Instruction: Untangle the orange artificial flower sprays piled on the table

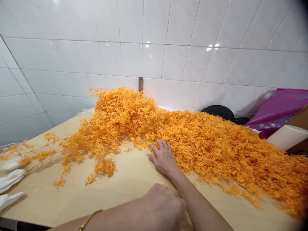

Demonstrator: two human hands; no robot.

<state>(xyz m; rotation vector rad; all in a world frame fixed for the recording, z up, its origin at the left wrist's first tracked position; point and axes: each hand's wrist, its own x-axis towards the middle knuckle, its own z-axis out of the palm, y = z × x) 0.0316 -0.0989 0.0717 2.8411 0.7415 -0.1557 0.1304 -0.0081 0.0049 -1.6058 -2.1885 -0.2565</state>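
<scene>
A large heap of orange artificial flower sprays (207,138) stretches across the table (130,173), tallest left of centre. My right hand (163,157) rests at the heap's near edge, fingers apart and touching the orange sprigs. Closer to me, my left hand (166,205) is closed and slightly blurred, crossing in front of my right forearm. A bit of orange-yellow shows beside its knuckles, but what it holds is hidden. On the left wrist is a gold-coloured bracelet (90,218). Loose sprigs (103,168) hang out from the heap toward the left.
White pieces (12,181) lie at the table's left edge. A tiled wall (154,61) rises behind, with a metal strip (141,84) against it. Toward the right are a black rounded object (218,112), a purple sheet (279,107) and a whitish roll (287,137).
</scene>
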